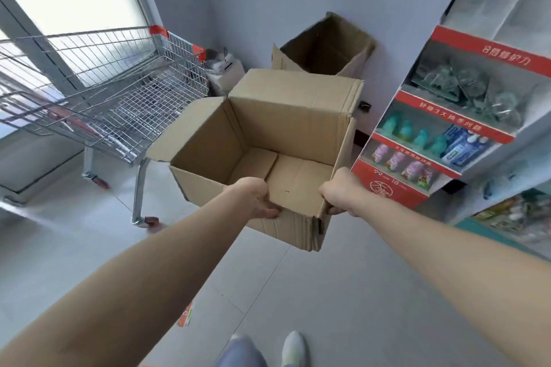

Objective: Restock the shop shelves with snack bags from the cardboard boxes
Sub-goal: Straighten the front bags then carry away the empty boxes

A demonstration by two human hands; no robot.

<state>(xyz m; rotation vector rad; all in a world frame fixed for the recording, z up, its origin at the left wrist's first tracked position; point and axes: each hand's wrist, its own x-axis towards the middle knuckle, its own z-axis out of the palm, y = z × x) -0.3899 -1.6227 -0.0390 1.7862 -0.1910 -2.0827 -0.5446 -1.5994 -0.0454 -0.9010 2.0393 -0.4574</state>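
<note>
An open brown cardboard box (286, 116) hangs in the air in front of me, its inside bare with no bags in it. My left hand (256, 197) grips the near rim, fingers curled over the edge and thumb on the outside wall. My right hand (340, 191) grips the near right corner of the same box. A second open cardboard box (328, 48) stands on the floor against the back wall. One small orange snack bag (186, 314) lies on the floor near my feet.
A wire shopping trolley (98, 83) stands at the left by the window. A red-trimmed display shelf (441, 125) with bottles and packets stands at the right, with another shelf (518, 214) of goods nearer me. A small white unit sits in the corner.
</note>
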